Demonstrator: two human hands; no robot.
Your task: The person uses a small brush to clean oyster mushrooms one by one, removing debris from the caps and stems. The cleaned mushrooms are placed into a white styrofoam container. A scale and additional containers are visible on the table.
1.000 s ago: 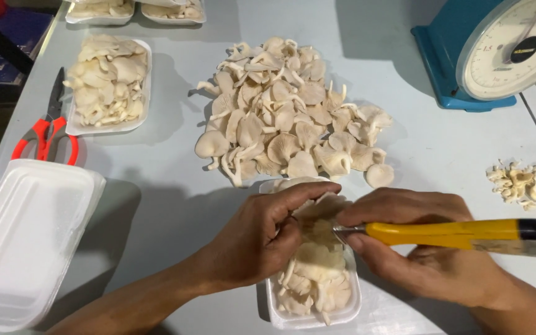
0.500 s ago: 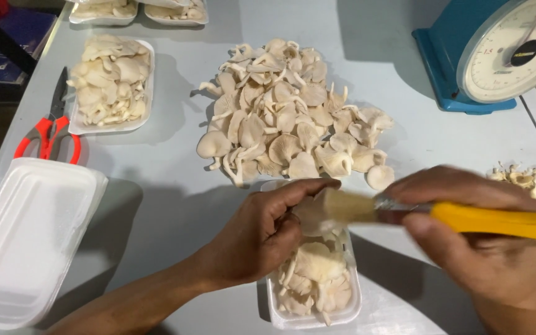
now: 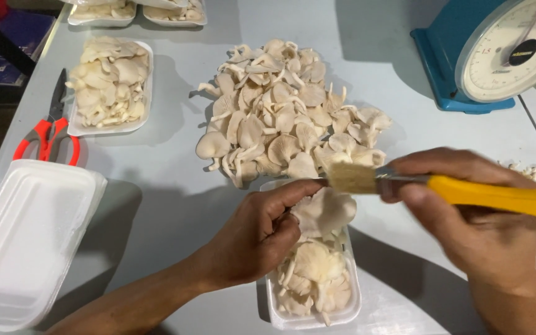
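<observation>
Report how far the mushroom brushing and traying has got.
Done: a filled tray sits at upper left, with two more at the far edge. In hand: the left hand holds a mushroom over the partly filled near tray, while the right hand holds a yellow-handled brush beside it. Left: the big loose mushroom pile and the empty foam trays at left.

Yellow-handled brush (image 3: 442, 189), cream mushrooms (image 3: 283, 118), blue scale (image 3: 491, 53), red-handled scissors (image 3: 49, 133).
</observation>
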